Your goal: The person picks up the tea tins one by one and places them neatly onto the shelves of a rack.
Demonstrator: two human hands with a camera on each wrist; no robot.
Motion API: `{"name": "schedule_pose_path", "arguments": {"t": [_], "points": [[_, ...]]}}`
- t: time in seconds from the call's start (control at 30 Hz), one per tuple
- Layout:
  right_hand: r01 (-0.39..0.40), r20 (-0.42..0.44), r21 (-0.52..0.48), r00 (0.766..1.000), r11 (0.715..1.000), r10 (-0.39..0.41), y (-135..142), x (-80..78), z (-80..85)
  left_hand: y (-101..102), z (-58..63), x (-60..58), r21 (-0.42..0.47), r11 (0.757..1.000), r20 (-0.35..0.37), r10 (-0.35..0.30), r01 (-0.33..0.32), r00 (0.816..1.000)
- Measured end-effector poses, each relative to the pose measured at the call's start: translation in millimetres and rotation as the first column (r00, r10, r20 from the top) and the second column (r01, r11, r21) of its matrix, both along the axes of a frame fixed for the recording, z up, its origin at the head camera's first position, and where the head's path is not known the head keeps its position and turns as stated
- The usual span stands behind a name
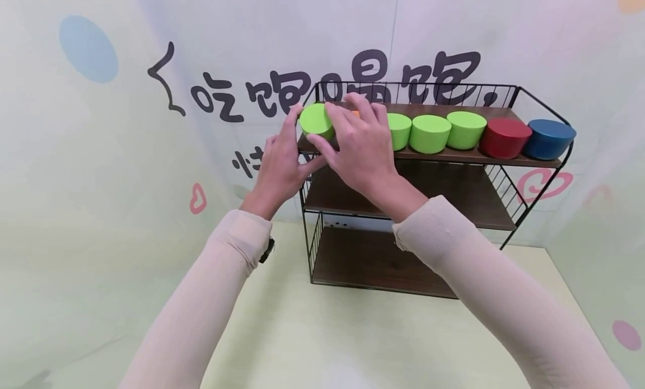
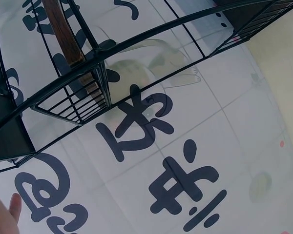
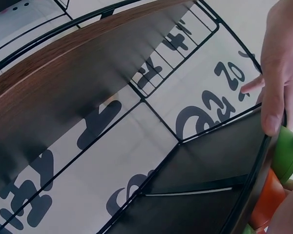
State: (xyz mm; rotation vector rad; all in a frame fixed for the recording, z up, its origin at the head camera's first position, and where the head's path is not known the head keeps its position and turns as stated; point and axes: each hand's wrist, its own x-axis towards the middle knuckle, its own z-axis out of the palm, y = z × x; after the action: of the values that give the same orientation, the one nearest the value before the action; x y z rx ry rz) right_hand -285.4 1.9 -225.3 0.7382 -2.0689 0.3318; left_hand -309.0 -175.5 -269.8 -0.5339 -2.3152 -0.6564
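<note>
At the left end of the rack's top shelf stands a round lime-green tin (image 1: pixel 314 120) with a flat top. My right hand (image 1: pixel 365 148) pinches its right side between thumb and forefinger. Along its left side lie the straight fingers of my left hand (image 1: pixel 281 170), while the left thumb stretches across below the shelf's front edge. Mostly hidden behind the right hand is an orange tin (image 3: pixel 267 200), seen better in the right wrist view beside the green tin (image 3: pixel 285 155). The left wrist view catches only fingertips at its lower left edge.
Farther right on the same shelf are three more green tins (image 1: pixel 430 134), a red tin (image 1: pixel 505 137) and a blue tin (image 1: pixel 549 140). The black wire rack has a brown middle shelf (image 1: pixel 443 184) and bottom shelf (image 1: pixel 368 260). Behind it hangs a printed pale backdrop (image 1: pixel 216 19).
</note>
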Motion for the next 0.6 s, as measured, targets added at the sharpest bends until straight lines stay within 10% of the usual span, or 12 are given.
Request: {"name": "schedule_pose_path", "arguments": {"t": [0.6], "points": [[0.101,-0.078,0.116,0.993,0.988,-0.092,-4.4,-9.5,-2.8,-0.6,-0.5,-1.0,-0.008,1.000,-0.025,-0.003,0.003,1.000]]}}
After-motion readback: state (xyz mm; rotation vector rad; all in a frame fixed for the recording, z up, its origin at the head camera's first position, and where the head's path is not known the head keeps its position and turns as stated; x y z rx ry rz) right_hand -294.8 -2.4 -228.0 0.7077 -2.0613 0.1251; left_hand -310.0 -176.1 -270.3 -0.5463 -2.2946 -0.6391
